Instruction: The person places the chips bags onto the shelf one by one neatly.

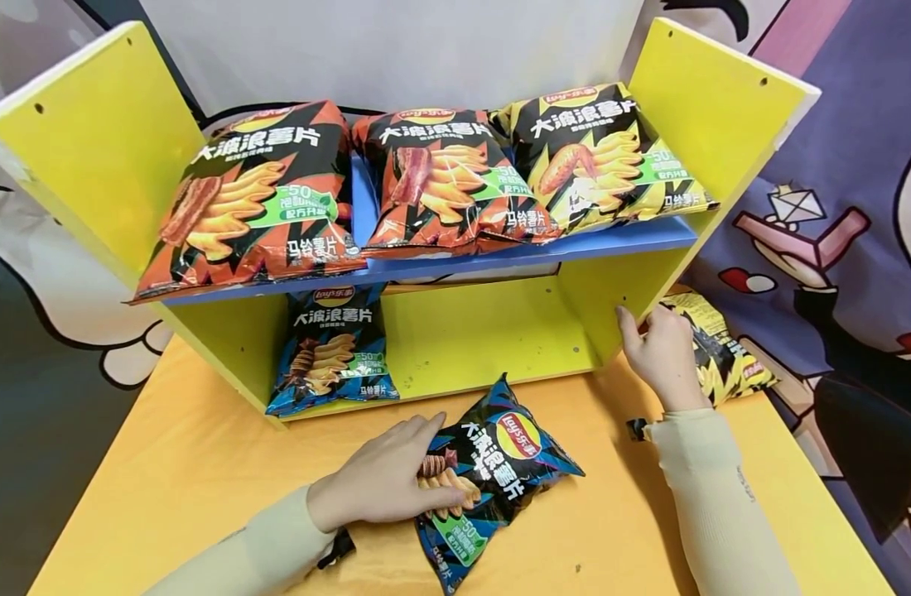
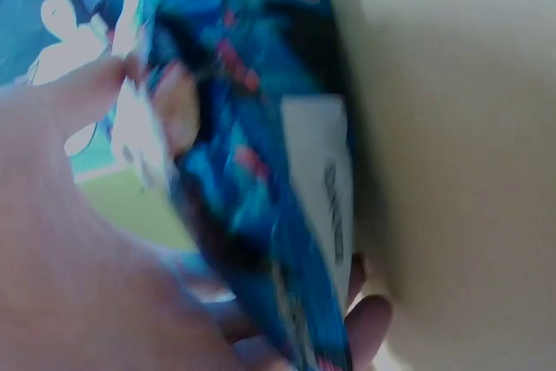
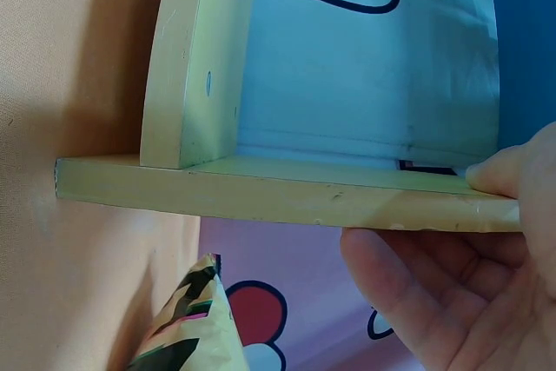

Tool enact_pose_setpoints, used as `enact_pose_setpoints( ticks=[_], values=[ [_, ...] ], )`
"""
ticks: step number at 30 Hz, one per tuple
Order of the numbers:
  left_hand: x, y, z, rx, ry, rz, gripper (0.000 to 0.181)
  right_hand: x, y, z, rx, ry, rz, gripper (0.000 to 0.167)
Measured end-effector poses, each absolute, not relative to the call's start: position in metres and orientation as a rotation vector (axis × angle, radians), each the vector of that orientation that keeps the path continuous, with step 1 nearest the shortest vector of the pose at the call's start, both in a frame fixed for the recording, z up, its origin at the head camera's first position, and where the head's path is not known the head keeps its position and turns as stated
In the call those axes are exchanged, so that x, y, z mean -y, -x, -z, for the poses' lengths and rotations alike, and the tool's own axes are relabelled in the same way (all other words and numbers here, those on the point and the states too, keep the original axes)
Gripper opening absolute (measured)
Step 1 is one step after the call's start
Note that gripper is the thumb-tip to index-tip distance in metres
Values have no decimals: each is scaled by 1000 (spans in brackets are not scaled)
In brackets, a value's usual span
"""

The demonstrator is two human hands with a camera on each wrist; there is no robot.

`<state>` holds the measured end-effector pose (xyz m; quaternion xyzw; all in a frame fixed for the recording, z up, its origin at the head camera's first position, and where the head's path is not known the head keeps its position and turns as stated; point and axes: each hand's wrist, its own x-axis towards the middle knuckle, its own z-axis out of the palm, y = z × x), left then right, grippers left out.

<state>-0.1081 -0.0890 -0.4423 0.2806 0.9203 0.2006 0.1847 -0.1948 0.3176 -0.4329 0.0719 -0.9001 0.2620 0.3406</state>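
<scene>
In front of the shelf, my left hand (image 1: 388, 476) holds a blue-and-black bag of potato chips (image 1: 518, 476) that lies at a slant over the yellow table. The left wrist view has the thumb on one side of this bag (image 2: 252, 162) and fingertips (image 2: 369, 327) at the other. At the lower right of the shelf, my right hand (image 1: 666, 356) grips the edge of the yellow side panel (image 1: 712, 124). Seen from the right wrist, its thumb (image 3: 499, 173) is on the inner side of the panel (image 3: 287, 202), the fingers on the outer.
Two red chip bags (image 1: 254, 194) and a yellow one (image 1: 604, 157) sit on the blue upper board (image 1: 619, 238). A blue chip bag (image 1: 332, 352) stands at the left of the lower level. Outside the right panel lies another yellow bag (image 1: 724, 348).
</scene>
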Motion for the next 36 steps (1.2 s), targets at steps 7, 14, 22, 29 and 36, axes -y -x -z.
enact_pose_setpoints(
  ticks=[7, 14, 22, 29, 36],
  values=[
    [108, 113, 435, -2538, -761, -549, 103, -319, 195, 433, 2343, -177, -677, 29],
    [105, 114, 443, -2540, -851, -620, 92, -321, 194, 436, 2319, -194, -667, 29],
    [100, 114, 446, -2565, -918, -724, 78, -321, 195, 435, 2299, -216, -674, 25],
    [96, 109, 447, -2541, -957, -906, 62, -319, 195, 435, 2304, -222, -678, 26],
    [94, 106, 449, -2488, -975, -1084, 51, -318, 196, 434, 2308, -228, -681, 27]
  ],
)
